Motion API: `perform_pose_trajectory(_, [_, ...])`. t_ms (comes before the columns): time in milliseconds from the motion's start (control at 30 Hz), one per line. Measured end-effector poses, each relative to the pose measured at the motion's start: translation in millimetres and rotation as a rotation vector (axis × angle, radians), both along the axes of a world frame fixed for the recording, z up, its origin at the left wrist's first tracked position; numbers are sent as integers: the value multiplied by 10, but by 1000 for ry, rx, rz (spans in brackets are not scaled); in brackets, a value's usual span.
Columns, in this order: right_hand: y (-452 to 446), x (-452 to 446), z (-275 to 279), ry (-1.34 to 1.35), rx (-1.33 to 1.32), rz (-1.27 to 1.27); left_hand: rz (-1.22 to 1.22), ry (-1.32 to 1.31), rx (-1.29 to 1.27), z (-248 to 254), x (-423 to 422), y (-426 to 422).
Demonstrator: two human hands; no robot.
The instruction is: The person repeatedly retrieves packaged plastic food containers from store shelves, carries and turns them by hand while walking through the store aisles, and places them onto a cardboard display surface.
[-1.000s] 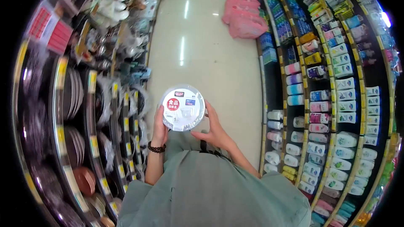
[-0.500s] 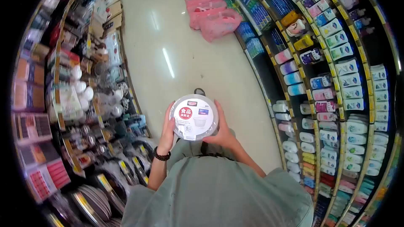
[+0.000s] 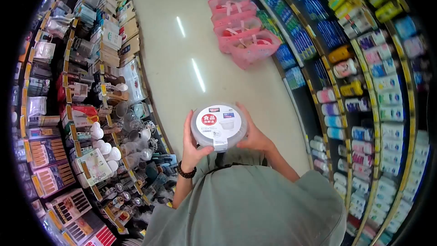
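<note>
A round, clear plastic food container pack with a white round label sits between my two hands, held in front of my body. The label bears a red circle and a small picture of a tub. My left hand grips its left side, thumb on the near edge, with a dark beaded bracelet at the wrist. My right hand clasps the right side, its fingers partly hidden behind the pack.
Left shelves carry kitchenware, including white ladles and boxed chopsticks. On the right stand bottles and toothpaste boxes. Pink bags sit on the floor by the right shelf.
The view has shifted, and the shelves and pink bags appear lower in it. Both hands still hold the food container pack, its near edge now tipped slightly differently with my left thumb showing.
</note>
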State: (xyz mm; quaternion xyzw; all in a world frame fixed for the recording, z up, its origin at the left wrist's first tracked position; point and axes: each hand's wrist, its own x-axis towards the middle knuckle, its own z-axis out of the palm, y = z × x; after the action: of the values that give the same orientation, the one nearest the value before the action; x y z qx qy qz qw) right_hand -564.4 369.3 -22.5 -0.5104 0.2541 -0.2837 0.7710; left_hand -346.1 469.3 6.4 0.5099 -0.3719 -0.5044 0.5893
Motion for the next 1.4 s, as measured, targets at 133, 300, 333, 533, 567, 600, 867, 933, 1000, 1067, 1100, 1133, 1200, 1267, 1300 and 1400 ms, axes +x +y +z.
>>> perform_pose_trajectory(133, [-701,584,4,72,-12,119,62,61,-10,-136,514,-533])
perform_pose_trajectory(300, [-1726,1525,-151,154,-119,192,133,177,0,-403,1307,-1397])
perform_pose_trajectory(333, [-1992,1722,-204,190,-144,185,139,180,2,-504,1499,-1639])
perform_pose_trajectory(533, [-3295,2986,97,262,-114,130,195,270,16,-427,2682,-2970])
perform_pose_trajectory(567, [-3506,3184,153,267,-157,107,188,249,-19,-423,2891,-3210])
perform_pose_trajectory(600, [-3653,3287,195,273,-186,82,185,255,-40,-382,3006,-3438])
perform_pose_trajectory(867, [-4978,4058,355,131,-270,12,101,102,-92,-16,3967,-4854])
perform_pose_trajectory(933, [-5333,4191,264,112,-291,15,100,108,-107,-45,4133,-5193])
perform_pose_trajectory(1000, [-5715,4354,193,78,-215,17,79,117,-88,-89,4333,-5569])
perform_pose_trajectory(1067, [-6123,4577,120,51,-171,13,58,127,-84,-108,4551,-6005])
perform_pose_trajectory(1100, [-6374,4693,96,44,-167,12,52,84,-109,-121,4677,-6258])
perform_pose_trajectory(1133, [-6621,4814,82,40,-158,13,47,86,-75,-116,4826,-6529])
perform_pose_trajectory(1200, [-7151,5107,115,65,-166,21,49,93,2,-24,5106,-7028])
perform_pose_trajectory(1267, [-7666,5458,214,72,-236,36,67,24,-43,82,5451,-7529])
perform_pose_trajectory(1300, [-7922,5633,253,80,-310,42,78,1,-72,139,5620,-7728])
perform_pose_trajectory(1400, [-8582,6121,373,95,-347,88,111,-42,-84,212,6080,-8288])
